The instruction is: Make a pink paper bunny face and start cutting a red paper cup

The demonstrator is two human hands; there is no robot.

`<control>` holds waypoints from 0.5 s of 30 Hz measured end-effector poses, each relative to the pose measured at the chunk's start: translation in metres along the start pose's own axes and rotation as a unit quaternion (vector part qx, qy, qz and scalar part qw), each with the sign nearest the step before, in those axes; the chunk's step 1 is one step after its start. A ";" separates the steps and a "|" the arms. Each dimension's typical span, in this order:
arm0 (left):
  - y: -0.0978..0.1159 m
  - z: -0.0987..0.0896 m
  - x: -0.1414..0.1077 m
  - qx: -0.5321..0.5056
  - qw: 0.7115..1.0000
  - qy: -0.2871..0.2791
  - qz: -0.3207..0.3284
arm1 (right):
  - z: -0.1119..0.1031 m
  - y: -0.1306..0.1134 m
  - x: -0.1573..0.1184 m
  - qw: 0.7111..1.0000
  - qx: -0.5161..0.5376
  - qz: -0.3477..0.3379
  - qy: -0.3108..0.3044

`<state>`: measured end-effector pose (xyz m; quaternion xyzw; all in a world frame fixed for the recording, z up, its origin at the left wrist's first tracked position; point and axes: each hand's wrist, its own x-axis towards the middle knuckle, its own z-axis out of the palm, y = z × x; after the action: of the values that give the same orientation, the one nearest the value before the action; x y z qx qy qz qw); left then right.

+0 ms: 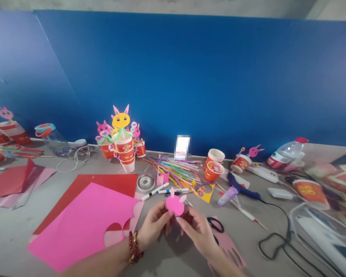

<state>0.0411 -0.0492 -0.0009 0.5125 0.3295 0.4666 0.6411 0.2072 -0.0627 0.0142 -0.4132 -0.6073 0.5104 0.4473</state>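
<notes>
Between my two hands is a pink paper rabbit head (175, 206), a round cutout with two paler pink ears pointing up. My left hand (153, 227) pinches its lower left edge, with a beaded bracelet around that wrist. The fingers of my right hand (198, 232) close on its lower right side. Left of my hands lies a bright pink paper sheet (83, 223) with rounded bites cut from its edge, over a red sheet (112, 181). Black-handled scissors (216, 224) rest by my right wrist, on a pale pink paper scrap (227, 246).
Finished rabbit figures on stacked cups (123, 148) stand at the back. Pipe cleaners (175, 169), markers (155, 191) and a tape roll (145, 182) lie ahead. At right are a glue gun (242, 187), a glue stick (227, 196), a bottle (286, 154) and looping black cable (276, 234).
</notes>
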 end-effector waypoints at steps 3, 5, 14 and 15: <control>0.002 0.000 0.000 0.036 0.999 -0.017 0.008 | -0.004 0.003 0.000 0.998 -0.043 -0.013 0.034; 0.008 -0.004 0.002 0.061 0.998 -0.013 0.024 | -0.011 0.003 0.002 0.996 -0.053 -0.026 0.067; 0.050 -0.032 0.022 0.313 0.934 0.113 0.129 | -0.050 -0.012 0.009 0.970 -0.026 -0.090 0.225; 0.055 -0.035 0.022 0.368 0.915 0.100 0.131 | -0.051 -0.013 0.009 0.969 -0.030 -0.093 0.226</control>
<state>0.0033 -0.0142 0.0441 0.7013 0.4702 0.4411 0.3041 0.2534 -0.0435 0.0322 -0.4726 -0.5415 0.3413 0.6057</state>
